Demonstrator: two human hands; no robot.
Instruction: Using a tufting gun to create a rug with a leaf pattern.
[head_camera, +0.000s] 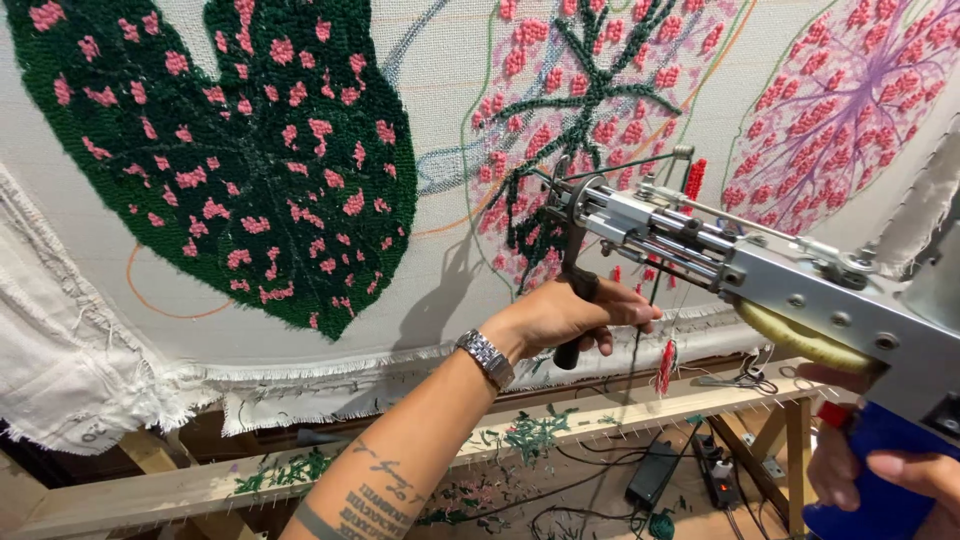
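My left hand (572, 318), with a metal watch on the wrist, grips the black front handle of a grey metal tufting gun (760, 270). My right hand (880, 465) holds the gun's blue rear grip at the lower right. The gun's needle tip (548, 195) touches the stretched white cloth (440, 250) at a half-filled leaf of pink dots and dark green veins (590, 100). Red yarn (694, 180) runs along the gun and hangs below it.
A finished dark green leaf with pink spots (250, 150) fills the left of the cloth. A pink and purple leaf (850, 100) sits at the right. A wooden frame rail (560, 425) with yarn scraps runs below. Cables and a black power adapter (655, 470) lie on the floor.
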